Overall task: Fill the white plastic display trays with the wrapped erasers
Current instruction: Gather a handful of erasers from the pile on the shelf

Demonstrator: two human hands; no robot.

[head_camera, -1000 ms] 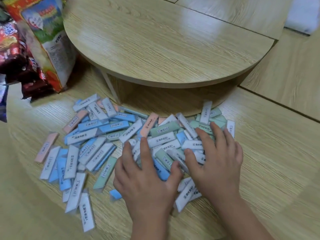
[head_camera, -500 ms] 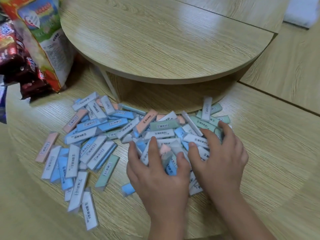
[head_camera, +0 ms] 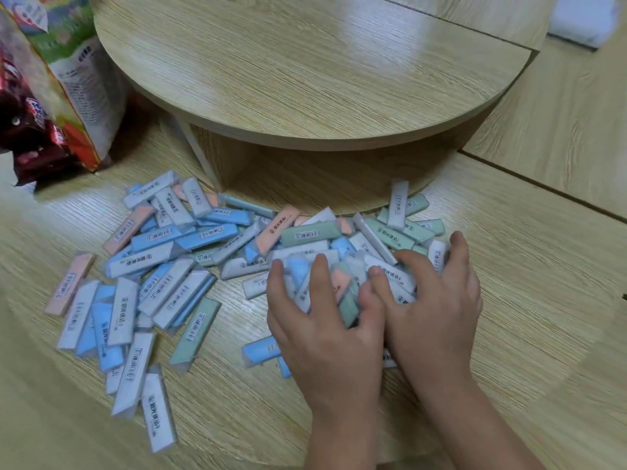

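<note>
Several wrapped erasers (head_camera: 190,252) in blue, green, peach and white lie scattered in a loose pile on the wooden floor. My left hand (head_camera: 322,327) and my right hand (head_camera: 431,300) are pressed together around a bunch of erasers (head_camera: 336,283) at the right side of the pile, fingers curled over them. Between both hands the erasers are bunched and partly hidden. No white display tray is in view.
A low round wooden table (head_camera: 305,72) stands just behind the pile, its leg (head_camera: 198,154) near the erasers. Colourful snack bags (head_camera: 57,79) lean at the far left. A white object (head_camera: 583,18) lies at the top right corner.
Both hands have drawn closer together and their fingers have curled in, gathering a clump of erasers between them. The pile's right part has bunched up.
</note>
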